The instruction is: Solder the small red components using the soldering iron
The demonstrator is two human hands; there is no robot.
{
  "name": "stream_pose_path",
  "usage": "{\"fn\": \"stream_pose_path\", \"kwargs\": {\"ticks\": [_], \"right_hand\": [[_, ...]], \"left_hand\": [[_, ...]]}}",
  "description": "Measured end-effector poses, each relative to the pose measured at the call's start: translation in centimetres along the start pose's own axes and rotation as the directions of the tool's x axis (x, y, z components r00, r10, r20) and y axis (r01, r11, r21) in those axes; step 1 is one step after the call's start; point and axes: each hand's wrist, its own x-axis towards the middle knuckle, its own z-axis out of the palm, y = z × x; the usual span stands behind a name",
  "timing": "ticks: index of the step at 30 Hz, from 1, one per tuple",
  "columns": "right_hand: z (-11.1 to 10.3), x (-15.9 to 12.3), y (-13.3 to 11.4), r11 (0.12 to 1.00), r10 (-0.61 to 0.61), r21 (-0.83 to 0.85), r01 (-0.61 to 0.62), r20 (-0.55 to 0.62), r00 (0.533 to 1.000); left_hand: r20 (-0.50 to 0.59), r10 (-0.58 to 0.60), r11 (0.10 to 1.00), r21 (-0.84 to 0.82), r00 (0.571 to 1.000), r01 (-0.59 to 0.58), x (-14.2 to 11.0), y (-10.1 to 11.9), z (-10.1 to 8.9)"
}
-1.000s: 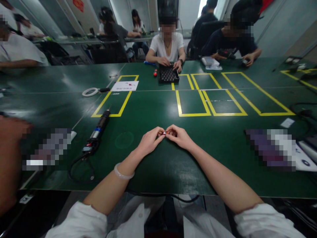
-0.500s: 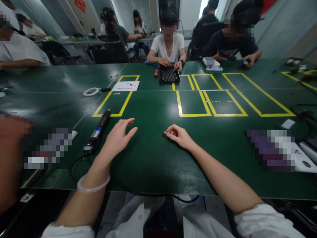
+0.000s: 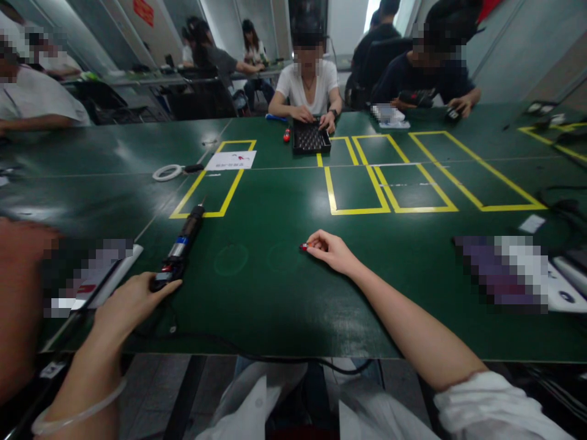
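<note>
My right hand (image 3: pixel 331 251) rests on the green table (image 3: pixel 284 305) and pinches a small red part (image 3: pixel 304 247) at its fingertips. My left hand (image 3: pixel 131 300) is at the near left of the table, its fingers touching the rear end of a black electric screwdriver (image 3: pixel 180 247) that lies on the table with its tip pointing away. A black cable runs from the screwdriver under my left hand and along the table's front edge.
Yellow tape rectangles (image 3: pixel 389 183) mark the table. A white ring (image 3: pixel 167 172) and a white sheet (image 3: pixel 232 160) lie at the far left. Across the table a person handles a black tray (image 3: pixel 311 139). Other people sit around. Blurred items lie at both sides.
My left hand let go of the red part, swung left and came down at the rear end of the screwdriver. My right hand stayed in place with the part.
</note>
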Motion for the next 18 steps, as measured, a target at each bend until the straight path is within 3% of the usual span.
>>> {"fn": "stream_pose_path", "kwargs": {"ticks": [3, 11, 18], "right_hand": [[0.0, 0.0, 0.0, 1.000, 0.006, 0.009, -0.006, -0.001, 1.000], [0.0, 0.0, -0.1, 1.000, -0.004, -0.006, 0.004, -0.001, 1.000], [0.0, 0.0, -0.2, 0.997, 0.012, -0.079, -0.013, -0.006, 1.000]], "left_hand": [[0.106, 0.015, 1.000, -0.002, 0.994, -0.015, 0.6, 0.5, -0.3], [0.152, -0.002, 1.000, -0.026, 0.988, 0.006, 0.3, 3.4, -1.4], [0.112, 0.141, 0.990, -0.042, 0.984, -0.137, -1.5, 8.7, -2.6]]}}
